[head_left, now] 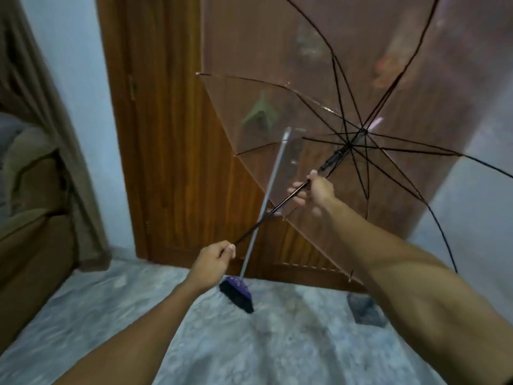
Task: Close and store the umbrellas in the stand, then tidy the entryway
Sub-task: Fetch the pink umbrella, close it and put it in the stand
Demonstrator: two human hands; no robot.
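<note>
Left hand point(215, 258) gripping the handle end, right hand point(316, 191) wrapped round the umbrella point(277, 107) pole; best to pull the slider point(334, 158) back slowly, towards the left hand

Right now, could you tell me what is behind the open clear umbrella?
Through the clear umbrella the wooden door shows, with a broom leaning in front of it. Pale wall shows at right. Details through the canopy are blurred.

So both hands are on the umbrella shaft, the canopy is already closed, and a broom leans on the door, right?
Not quite. The head view shows the umbrella canopy open, ribs spread. The rest holds: left hand and right hand grip the shaft, and the broom leans on the door.
</note>
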